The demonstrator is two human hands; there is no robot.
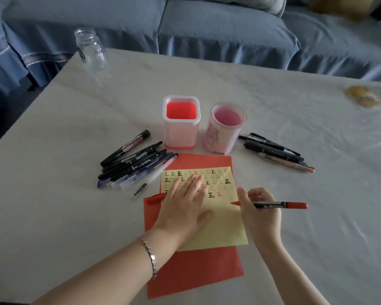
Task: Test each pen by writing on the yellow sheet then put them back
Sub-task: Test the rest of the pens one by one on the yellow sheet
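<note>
The yellow sheet (pixel 222 225), covered in rows of black and red written marks, lies on a red sheet (pixel 191 271). My left hand (pixel 185 205) rests flat on the yellow sheet, fingers spread. My right hand (pixel 259 208) grips a red marker pen (pixel 273 204), its uncapped red tip just above the sheet's right side. A red cap (pixel 155 198) lies at the sheet's left edge, partly under my left hand. One pile of pens (pixel 132 166) lies to the left, another pile of pens (pixel 277 154) to the right.
A square red-and-white pen holder (pixel 180 124) and a round pink holder (pixel 226 128) stand behind the sheets, both without pens. A glass jar (pixel 90 49) stands at the table's far left corner. A blue sofa (pixel 207 25) runs behind the table. A small black cap (pixel 140 189) lies near the left pile.
</note>
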